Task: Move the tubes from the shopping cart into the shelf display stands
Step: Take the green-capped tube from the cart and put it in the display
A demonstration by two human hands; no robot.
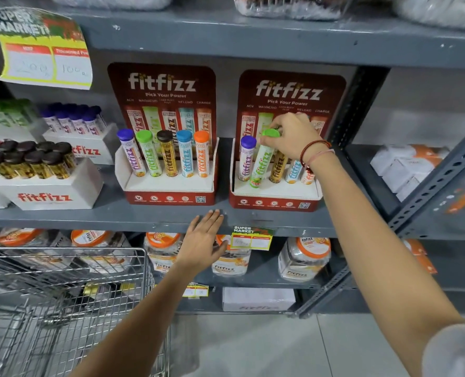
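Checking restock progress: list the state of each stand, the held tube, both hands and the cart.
Left display stand: all five slots filled, tubes upright.
Right display stand: four tubes seated.
Green-capped tube: tilted, bottom at the stand's top.
Right hand: gripping the green cap.
Left hand: flat, empty.
Shopping cart: beside shelf.

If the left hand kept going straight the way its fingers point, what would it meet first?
Probably the grey shelf edge: the left hand is flat, its fingertips about at that edge, below the gap between the two display stands. Depth is unclear.
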